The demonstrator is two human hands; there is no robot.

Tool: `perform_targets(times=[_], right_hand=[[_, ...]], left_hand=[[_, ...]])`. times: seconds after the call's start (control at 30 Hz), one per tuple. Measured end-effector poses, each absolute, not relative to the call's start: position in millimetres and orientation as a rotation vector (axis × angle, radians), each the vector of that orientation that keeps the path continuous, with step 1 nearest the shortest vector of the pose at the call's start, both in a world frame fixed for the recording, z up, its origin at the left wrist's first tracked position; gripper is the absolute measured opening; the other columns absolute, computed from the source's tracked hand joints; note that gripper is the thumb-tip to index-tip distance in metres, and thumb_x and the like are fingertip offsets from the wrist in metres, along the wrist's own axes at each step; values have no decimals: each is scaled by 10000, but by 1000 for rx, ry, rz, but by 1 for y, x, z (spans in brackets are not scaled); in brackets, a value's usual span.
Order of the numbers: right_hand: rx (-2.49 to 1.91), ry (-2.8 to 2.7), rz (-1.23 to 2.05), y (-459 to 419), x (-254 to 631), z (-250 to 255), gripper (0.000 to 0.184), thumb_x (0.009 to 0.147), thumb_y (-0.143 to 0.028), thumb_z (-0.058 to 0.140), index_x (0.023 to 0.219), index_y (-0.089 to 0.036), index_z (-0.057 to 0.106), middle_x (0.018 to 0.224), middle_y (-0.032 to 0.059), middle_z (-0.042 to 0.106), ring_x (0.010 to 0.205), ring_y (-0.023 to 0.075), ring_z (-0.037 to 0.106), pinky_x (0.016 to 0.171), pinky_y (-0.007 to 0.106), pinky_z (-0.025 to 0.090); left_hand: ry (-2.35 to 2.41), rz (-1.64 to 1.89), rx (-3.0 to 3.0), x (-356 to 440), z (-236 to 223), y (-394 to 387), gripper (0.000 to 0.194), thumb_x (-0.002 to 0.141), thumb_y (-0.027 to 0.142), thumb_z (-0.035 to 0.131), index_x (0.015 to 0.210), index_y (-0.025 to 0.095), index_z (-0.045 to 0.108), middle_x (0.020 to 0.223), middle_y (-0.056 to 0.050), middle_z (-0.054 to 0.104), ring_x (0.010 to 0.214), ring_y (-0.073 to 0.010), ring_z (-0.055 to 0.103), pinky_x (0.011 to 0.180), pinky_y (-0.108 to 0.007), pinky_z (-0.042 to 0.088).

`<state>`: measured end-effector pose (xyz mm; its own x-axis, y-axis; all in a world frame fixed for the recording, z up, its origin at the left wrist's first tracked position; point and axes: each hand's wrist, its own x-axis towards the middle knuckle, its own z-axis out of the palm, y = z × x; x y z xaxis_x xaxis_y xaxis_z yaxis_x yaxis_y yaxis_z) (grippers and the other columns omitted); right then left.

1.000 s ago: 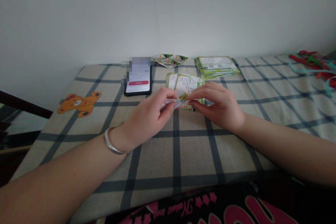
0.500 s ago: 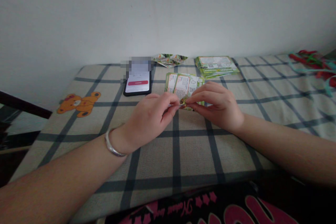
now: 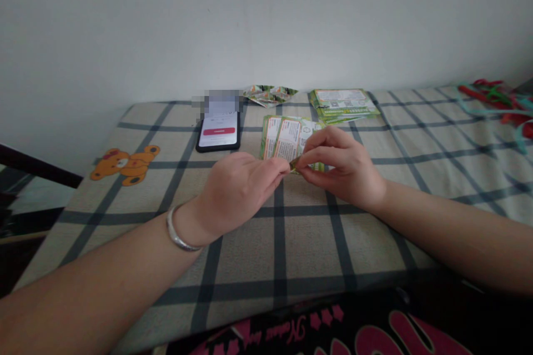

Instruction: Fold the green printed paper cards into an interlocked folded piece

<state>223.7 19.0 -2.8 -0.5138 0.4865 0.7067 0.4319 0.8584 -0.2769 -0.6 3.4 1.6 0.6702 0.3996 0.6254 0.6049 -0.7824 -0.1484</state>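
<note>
Between my fingertips is a small folded greenish-brown piece [image 3: 294, 163], mostly covered, so its kind is unclear. My right hand [image 3: 343, 163] pinches it between thumb and fingers. From the other side, my left hand [image 3: 239, 188] meets it with thumb and fingers pressed together; a silver bangle [image 3: 179, 230] circles that wrist. Just behind the fingertips lie green and white printed packets [image 3: 287, 136], overlapping flat on the checked tablecloth [image 3: 254, 266] and partly hidden by my hands.
A phone [image 3: 219, 132] with its screen lit lies left of the packets. Behind them are a crumpled green packet [image 3: 270, 95] and a stack of printed packets [image 3: 345, 104]. An orange bear cutout [image 3: 125, 165] is at left, red and teal strips [image 3: 506, 102] at far right. A wall [image 3: 266, 22] borders the back.
My left hand has rolled over, its fingers straighter and closer together at the small piece. The right hand has hardly shifted and keeps its pinch.
</note>
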Motion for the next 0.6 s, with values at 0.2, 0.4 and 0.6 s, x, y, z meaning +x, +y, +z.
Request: perform_targets(times=[0.2, 0.4, 0.6], right_hand=[[-684, -2199, 73, 19, 223, -4, 80, 818, -159, 658, 838, -234, 679, 858, 16, 565, 783, 147, 572, 649, 294, 468], [-671, -2218, 29, 18, 221, -3, 75, 812, -150, 653, 825, -218, 679, 854, 22, 549, 761, 144, 554, 640, 297, 456], [-610, -2225, -23, 18, 219, -3, 54, 822, -152, 657, 813, -203, 672, 828, 24, 551, 744, 143, 553, 629, 291, 449]], left_hand=[[-836, -822, -2583, -1, 0, 2, 146, 982, 235, 471, 937, 188, 601, 705, -5, 678, 628, -162, 647, 576, -280, 443], [-814, -835, -2636, -1, 1, 3, 103, 952, 220, 526, 920, 183, 617, 855, -20, 718, 755, -190, 679, 644, -306, 480], [-844, -877, -2648, 0, -2, 2, 108, 945, 235, 542, 888, 181, 617, 800, -15, 705, 723, -186, 673, 638, -304, 481]])
